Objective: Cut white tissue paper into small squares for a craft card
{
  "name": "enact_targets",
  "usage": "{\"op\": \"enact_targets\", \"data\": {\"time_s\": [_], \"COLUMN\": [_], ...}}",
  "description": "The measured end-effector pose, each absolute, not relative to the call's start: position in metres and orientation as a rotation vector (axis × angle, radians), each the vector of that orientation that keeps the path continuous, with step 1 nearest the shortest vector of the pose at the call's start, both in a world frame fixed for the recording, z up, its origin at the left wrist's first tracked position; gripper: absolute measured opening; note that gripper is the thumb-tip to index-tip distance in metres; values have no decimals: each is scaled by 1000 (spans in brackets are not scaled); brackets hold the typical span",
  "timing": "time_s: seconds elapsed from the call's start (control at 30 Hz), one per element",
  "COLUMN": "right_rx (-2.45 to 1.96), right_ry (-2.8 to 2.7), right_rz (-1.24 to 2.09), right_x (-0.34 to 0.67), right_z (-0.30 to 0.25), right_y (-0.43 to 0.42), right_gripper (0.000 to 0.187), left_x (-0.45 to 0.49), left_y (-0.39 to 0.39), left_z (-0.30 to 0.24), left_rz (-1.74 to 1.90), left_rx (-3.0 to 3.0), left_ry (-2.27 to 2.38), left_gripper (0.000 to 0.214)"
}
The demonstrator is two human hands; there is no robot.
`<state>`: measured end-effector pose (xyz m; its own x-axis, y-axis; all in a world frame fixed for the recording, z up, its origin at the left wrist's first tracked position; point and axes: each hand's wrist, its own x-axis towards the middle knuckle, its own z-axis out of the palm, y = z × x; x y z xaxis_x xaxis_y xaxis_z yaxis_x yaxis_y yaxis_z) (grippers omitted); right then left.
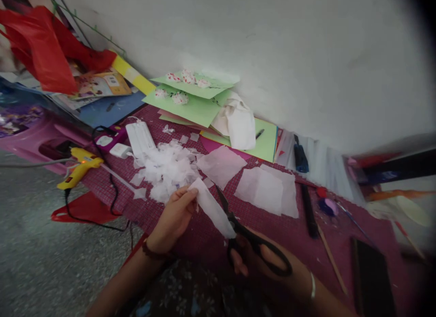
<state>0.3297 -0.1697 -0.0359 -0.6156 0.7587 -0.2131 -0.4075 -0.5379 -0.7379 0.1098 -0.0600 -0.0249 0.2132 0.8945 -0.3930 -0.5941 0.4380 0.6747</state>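
"Head camera, looking down: what are your hands doing?"

"My left hand (pixel 177 212) pinches the far end of a white paper strip (pixel 213 208) between thumb and fingers. My right hand (pixel 242 246) is wrapped round the handles of black scissors (pixel 250 235)."

"Where's the strip, exactly?"

"Over the purple table (pixel 284 230), right before me, slanting from eleven o'clock to five. Its near end meets the scissors by their joint. One blade points to eleven; I can't make out the other."

"And around it?"

"With the strip as the clock's middle, a heap of white scraps (pixel 166 165) lies at ten, a loose sheet (pixel 223 166) at twelve and some overlapping sheets (pixel 265 190) between two and three. Farther out, a yellow glue gun (pixel 80 167) is between nine and ten, its small light glowing orange. Green cards (pixel 197 110) with red-flecked white tufts (pixel 180 98) sit towards twelve, near the wall (pixel 306 67)."
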Motion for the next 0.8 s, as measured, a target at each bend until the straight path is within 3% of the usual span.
{"op": "enact_targets", "data": {"time_s": [0.47, 0.8], "right_rx": [-702, -840], "right_ry": [-729, -984], "right_rz": [2116, 2026], "right_x": [314, 313], "right_z": [-36, -24], "right_y": [-172, -163], "right_gripper": [54, 59], "left_x": [102, 103], "left_y": [-59, -55], "left_z": [-30, -28], "left_rz": [1028, 1042], "left_rx": [508, 424], "left_ry": [941, 966], "left_gripper": [13, 9]}}
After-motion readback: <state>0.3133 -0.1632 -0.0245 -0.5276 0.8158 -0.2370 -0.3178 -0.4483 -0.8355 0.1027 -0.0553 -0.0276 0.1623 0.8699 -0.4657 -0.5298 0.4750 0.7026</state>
